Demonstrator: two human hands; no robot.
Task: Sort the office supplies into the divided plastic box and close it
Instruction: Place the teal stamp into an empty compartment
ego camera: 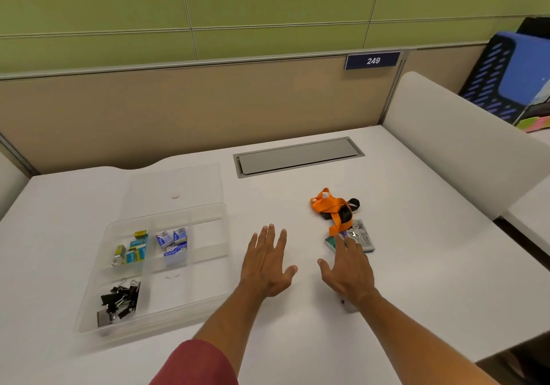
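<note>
A clear divided plastic box (208, 292) lies open on the white desk at the left, its lid (175, 182) laid back behind it. Its compartments hold small yellow and teal staple boxes (132, 249), blue and white boxes (174, 243), and black binder clips (119, 303). To the right lies an orange lanyard (331, 206) tangled with a black reel, on top of cards (361, 237). My left hand (265, 261) hovers flat with spread fingers just right of the box. With straight fingers, my right hand (346, 268) reaches to the near edge of the cards.
A grey cable hatch (297, 155) is set into the desk at the back. Beige partition walls stand behind and a white divider (446, 134) at the right. A blue file rack (506, 78) stands beyond it. A small grey object (348, 306) peeks from under my right wrist.
</note>
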